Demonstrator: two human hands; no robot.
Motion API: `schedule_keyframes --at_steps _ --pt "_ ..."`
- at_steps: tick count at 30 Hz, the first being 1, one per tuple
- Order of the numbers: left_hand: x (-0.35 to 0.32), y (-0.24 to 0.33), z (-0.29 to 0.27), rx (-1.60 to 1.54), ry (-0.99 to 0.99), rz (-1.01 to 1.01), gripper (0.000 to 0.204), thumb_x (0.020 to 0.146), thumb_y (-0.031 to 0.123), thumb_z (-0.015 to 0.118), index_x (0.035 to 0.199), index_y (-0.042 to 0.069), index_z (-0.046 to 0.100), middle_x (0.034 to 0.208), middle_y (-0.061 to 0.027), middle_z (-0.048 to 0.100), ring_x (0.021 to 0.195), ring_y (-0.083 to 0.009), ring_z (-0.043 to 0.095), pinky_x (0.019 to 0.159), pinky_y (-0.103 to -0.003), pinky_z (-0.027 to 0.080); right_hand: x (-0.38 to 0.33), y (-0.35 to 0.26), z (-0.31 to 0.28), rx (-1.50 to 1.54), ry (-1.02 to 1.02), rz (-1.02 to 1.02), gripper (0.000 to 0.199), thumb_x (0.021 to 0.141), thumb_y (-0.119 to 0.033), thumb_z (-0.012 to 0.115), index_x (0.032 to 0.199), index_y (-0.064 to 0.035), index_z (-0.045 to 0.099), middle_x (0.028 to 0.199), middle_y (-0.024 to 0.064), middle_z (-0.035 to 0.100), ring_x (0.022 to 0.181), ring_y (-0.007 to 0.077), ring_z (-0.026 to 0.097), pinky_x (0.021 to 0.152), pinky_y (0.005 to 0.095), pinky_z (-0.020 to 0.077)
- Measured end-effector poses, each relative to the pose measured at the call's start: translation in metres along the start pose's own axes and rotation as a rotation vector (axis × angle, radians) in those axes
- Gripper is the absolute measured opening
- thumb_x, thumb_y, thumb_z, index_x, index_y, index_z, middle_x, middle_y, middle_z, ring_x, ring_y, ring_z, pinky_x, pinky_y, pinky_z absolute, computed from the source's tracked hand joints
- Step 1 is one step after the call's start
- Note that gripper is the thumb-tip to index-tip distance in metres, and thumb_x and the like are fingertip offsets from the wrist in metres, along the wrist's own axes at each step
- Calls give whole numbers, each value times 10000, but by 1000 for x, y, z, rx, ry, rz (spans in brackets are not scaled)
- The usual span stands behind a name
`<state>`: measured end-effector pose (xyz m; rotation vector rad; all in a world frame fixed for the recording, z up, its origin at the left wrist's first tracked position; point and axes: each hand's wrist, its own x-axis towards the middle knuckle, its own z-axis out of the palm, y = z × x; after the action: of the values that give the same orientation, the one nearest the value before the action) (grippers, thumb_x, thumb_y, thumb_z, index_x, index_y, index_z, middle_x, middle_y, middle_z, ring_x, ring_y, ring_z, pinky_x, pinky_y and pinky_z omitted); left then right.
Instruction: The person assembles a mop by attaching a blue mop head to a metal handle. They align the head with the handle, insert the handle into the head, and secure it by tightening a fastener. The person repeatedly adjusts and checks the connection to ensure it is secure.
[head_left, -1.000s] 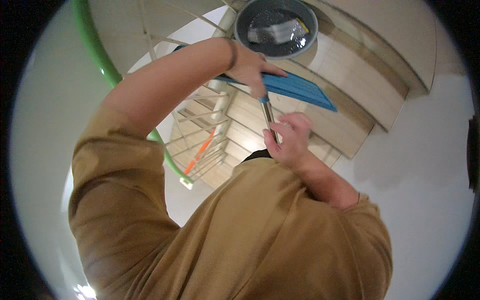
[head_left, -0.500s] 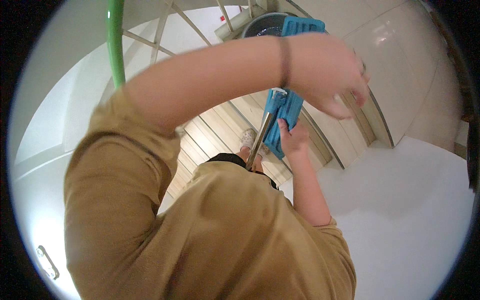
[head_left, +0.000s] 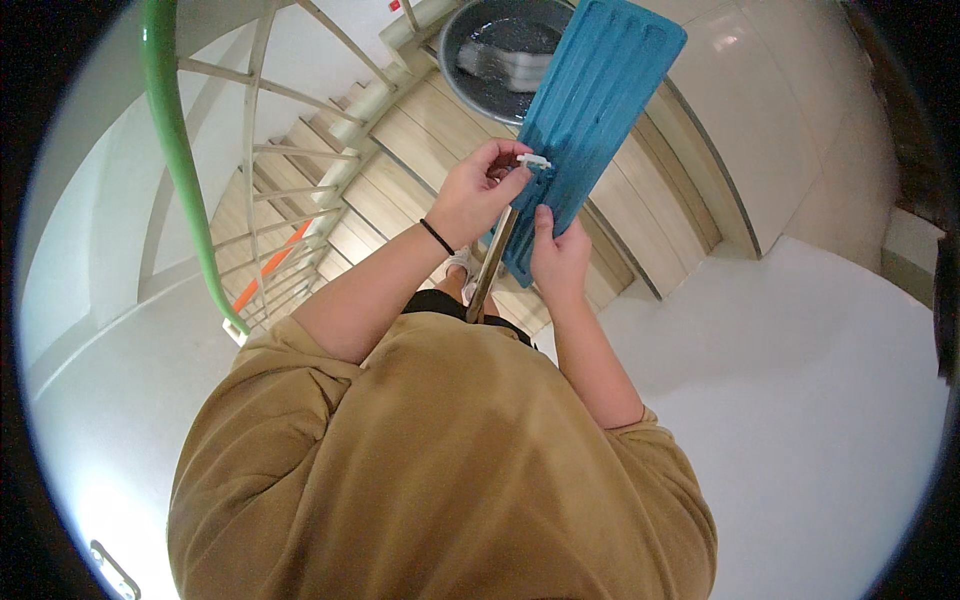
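Note:
A blue flat mop head (head_left: 605,90), long and ribbed, is tilted up in front of me. Its metal handle (head_left: 489,262) runs down toward my waist. The fingers of my left hand (head_left: 478,192) are closed around a small white clip (head_left: 535,160) at the joint between handle and head. My right hand (head_left: 560,255) grips the near end of the mop head, thumb on the ribbed face. Behind the mop head, partly covered by it, a grey basin (head_left: 452,80) holds water and a pale cloth-like strip (head_left: 498,68).
I am on a curved staircase with wood-look steps (head_left: 410,125). A green handrail (head_left: 170,150) with cream metal bars (head_left: 250,110) curves along the left. A white wall (head_left: 790,400) rises at the right. Tiled flooring (head_left: 780,110) lies at the far right.
My left arm has swung back from across the view, and that hand now holds the clip at the joint. The mop head appears larger and fully uncovered; my right hand still grips it.

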<state>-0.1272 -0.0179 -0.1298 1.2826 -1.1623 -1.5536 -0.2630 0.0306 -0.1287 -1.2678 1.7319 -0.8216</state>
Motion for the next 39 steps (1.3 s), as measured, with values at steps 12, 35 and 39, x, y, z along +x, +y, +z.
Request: schedule_keyframes --at_steps 12,35,39 --pt "23 -25 9 -137 -432 -161 415 933 312 451 1260 56 444 1006 -20 575 863 -92 529 788 -251 434 -5 30 -14 44 145 63 307 894 -302 506 960 -13 582 800 181 626 737 286 609 676 373 457" --pt "14 -30 29 -903 -1003 -290 488 796 512 577 1118 169 446 682 2 437 562 -116 440 531 -235 349 -26 37 -54 133 313 56 362 881 -351 542 942 4 583 828 135 639 768 206 603 710 326 455" --pt "11 -27 26 -859 -950 -275 536 791 577 522 1117 158 445 660 7 414 538 -107 410 522 -228 344 -23 21 -60 126 291 -18 364 883 -353 542 947 3 580 827 126 639 767 192 596 711 320 454"
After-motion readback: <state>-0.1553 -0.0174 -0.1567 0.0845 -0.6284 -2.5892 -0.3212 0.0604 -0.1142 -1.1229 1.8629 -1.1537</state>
